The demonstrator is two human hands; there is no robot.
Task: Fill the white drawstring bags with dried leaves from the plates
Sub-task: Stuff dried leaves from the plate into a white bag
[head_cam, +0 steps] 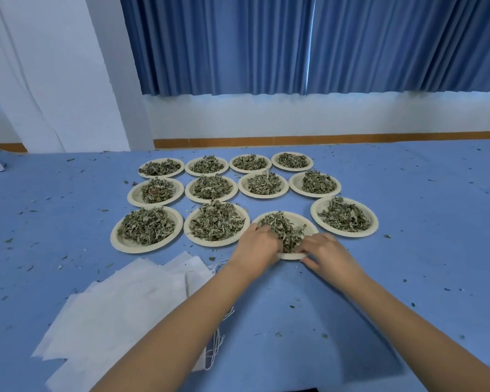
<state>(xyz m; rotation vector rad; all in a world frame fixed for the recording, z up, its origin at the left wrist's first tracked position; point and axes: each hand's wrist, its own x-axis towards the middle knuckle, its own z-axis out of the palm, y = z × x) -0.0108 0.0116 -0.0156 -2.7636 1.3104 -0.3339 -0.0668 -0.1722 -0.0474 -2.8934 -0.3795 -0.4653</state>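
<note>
Several paper plates heaped with dried green leaves stand in three rows on the blue surface. Both my hands are at the near plate (300, 219), third from the left in the front row. My left hand (256, 244) grips its near-left rim, with the fingers curled over into the dried leaves (283, 230). At the near-right rim, my right hand (323, 254) holds on with fingers on top and the thumb at the edge. A pile of flat white drawstring bags (119, 301) lies at the lower left, beside my left forearm, strings trailing to its right.
Neighbouring plates sit close: one (217, 224) just left of my left hand, another (344, 216) to the right and a little further back. Loose leaf crumbs are scattered over the blue surface (408, 264). Blue curtains and a white wall stand behind.
</note>
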